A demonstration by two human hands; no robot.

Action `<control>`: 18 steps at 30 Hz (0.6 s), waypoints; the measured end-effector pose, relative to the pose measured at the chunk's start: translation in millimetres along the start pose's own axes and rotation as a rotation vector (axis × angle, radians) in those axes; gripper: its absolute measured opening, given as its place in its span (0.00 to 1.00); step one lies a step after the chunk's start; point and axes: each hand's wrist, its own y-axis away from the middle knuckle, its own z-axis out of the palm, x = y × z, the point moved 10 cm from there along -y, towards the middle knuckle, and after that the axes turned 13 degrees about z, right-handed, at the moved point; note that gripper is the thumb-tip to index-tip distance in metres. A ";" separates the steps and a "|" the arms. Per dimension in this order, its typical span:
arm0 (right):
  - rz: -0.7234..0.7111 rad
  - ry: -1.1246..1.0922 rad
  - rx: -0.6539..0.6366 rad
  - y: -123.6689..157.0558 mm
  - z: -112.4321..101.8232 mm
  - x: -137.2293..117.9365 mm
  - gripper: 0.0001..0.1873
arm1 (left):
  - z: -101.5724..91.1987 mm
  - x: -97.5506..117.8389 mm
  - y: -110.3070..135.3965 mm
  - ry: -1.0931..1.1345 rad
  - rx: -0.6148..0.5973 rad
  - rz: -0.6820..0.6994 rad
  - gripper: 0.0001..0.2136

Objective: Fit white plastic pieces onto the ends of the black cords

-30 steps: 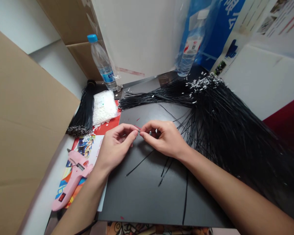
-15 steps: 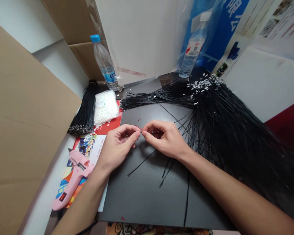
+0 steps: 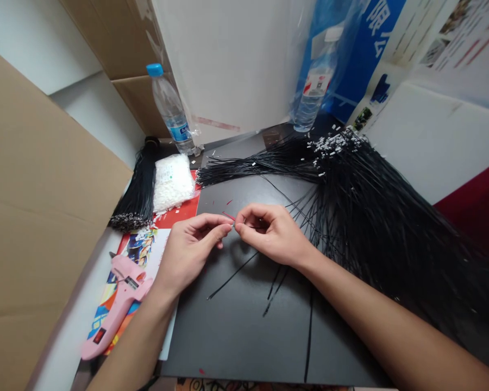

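Observation:
My left hand [image 3: 191, 247] and my right hand [image 3: 271, 233] meet fingertip to fingertip above a black board [image 3: 244, 320]. Both are closed in a pinch on the end of a thin black cord [image 3: 230, 276], which trails down across the board. What sits between the fingertips is too small to name. A big fan of black cords [image 3: 375, 217] with small white pieces at their ends lies just right of my right hand. A few loose cords [image 3: 275, 285] lie under my right wrist.
A pink glue gun [image 3: 118, 301] lies on a colourful sheet at the left. Behind it are a bundle of black cords [image 3: 138, 190] and a bag of white pieces [image 3: 173, 182]. Two water bottles [image 3: 170, 108] [image 3: 313, 92] stand at the back. Cardboard [image 3: 32, 217] walls the left.
Both hands stay pinched together on the cord with only small finger movements. The view has shifted slightly.

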 end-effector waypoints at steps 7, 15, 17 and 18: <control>-0.010 0.077 0.034 -0.3 -1.2 -0.5 0.08 | 4.0 -10.6 1.3 0.047 -0.062 -0.094 0.10; -0.007 0.104 0.035 -1.1 -0.4 0.7 0.07 | 6.6 -4.5 0.7 0.060 -0.064 -0.064 0.07; -0.015 0.119 0.041 -0.6 0.2 -0.3 0.07 | 6.8 -2.8 0.7 0.061 -0.062 -0.052 0.06; -0.019 0.127 0.045 -0.3 0.2 -1.0 0.07 | 7.0 -2.6 0.8 0.061 -0.064 -0.049 0.06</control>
